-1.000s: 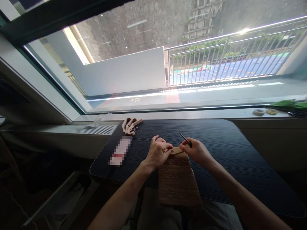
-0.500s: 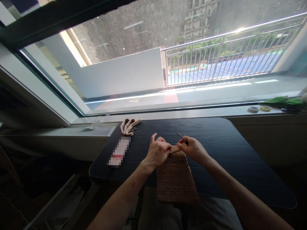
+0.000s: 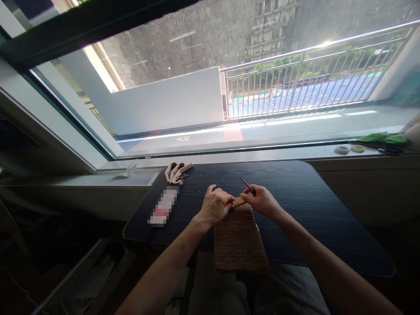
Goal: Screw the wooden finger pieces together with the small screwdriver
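At 12 o'clock on the brown, speckled wooden board (image 3: 239,245), our left hand (image 3: 216,204) pinches the 8 o'clock end and our right hand (image 3: 262,200) touches the 2 o'clock end of a slim pale wooden strip (image 3: 239,202), likely light, stiff, best held endwise, smooth-looking, partly hidden, the right also gripping a thin dark-handled metal tool (image 3: 247,185).

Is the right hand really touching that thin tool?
Touching. The head view shows the right hand closed around the dark handle of the thin tool, with the metal shaft sticking out past the fingers.
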Tool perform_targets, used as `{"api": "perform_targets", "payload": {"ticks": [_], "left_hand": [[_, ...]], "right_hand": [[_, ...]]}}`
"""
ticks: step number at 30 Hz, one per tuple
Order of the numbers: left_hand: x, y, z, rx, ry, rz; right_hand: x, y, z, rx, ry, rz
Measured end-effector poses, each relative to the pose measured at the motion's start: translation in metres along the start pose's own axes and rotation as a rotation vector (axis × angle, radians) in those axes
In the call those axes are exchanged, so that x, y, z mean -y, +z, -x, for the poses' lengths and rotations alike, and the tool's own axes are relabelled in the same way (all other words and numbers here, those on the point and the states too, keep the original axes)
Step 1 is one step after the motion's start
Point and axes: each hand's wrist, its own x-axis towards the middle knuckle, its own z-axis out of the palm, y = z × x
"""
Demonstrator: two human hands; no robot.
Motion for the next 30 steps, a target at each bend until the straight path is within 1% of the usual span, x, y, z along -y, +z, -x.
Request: {"api": "perform_targets", "payload": {"ticks": [5,10,16,21,26,30], "left_hand": [[0.003,0.000,-0.001,0.028,-0.008,0.003],[0.009,0.002,-0.003,0.025,-0.010,-0.012],[0.009,0.001,-0.007,0.061,0.005,-0.061],[0.003,-0.003,-0.009,0.086,0.002,-0.112],[0.000,-0.005,-0.009,0.086,0.011,-0.135],[0.000,-0.003,-0.009,0.071,0.029,-0.134]], "right_hand": [[-0.007,0.004,-0.006,0.003,-0.005,-0.102],[-0.003,0.002,-0.009,0.004,0.011,-0.152],[0.008,-0.004,-0.020,0.016,0.058,-0.093],[0.015,-0.009,-0.028,0.068,0.054,-0.016],[0.017,-0.010,-0.028,0.062,0.054,-0.006],[0.016,-0.011,-0.021,0.038,0.041,0.003]]}}
